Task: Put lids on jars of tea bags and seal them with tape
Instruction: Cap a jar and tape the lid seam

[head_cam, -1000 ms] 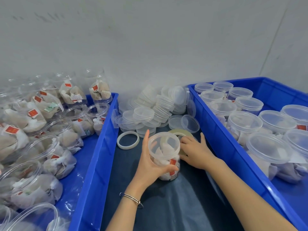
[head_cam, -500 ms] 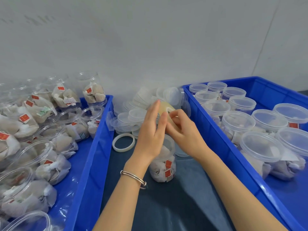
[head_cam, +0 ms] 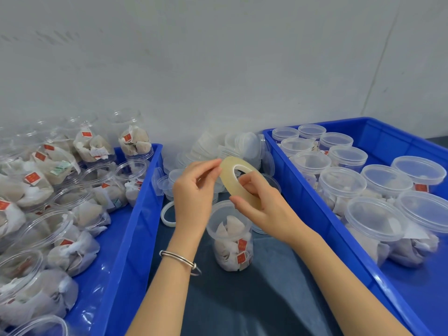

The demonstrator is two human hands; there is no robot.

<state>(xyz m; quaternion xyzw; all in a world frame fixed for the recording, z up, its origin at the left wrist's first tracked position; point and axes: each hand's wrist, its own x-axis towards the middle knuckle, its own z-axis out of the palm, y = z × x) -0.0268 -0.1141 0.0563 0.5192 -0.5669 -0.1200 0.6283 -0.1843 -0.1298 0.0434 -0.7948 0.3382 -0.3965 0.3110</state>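
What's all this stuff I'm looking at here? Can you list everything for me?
tape roll: one, yellowish clear, held up above the middle jar.
middle jar: one, clear, lidded, tea bags inside, on the dark cloth.
open jars: many, clear, tea bags with red tags, in the left bin.
lidded jars: about a dozen, clear, in the right bin.
loose lids: a pile, clear, by the wall between the bins.
white ring: one, on the cloth beside the left bin.
bins: two, blue, left and right.
dark cloth: one, between the bins.
bracelet: one, silver, left wrist.
left hand: pinches at the roll's edge.
right hand: holds the roll.
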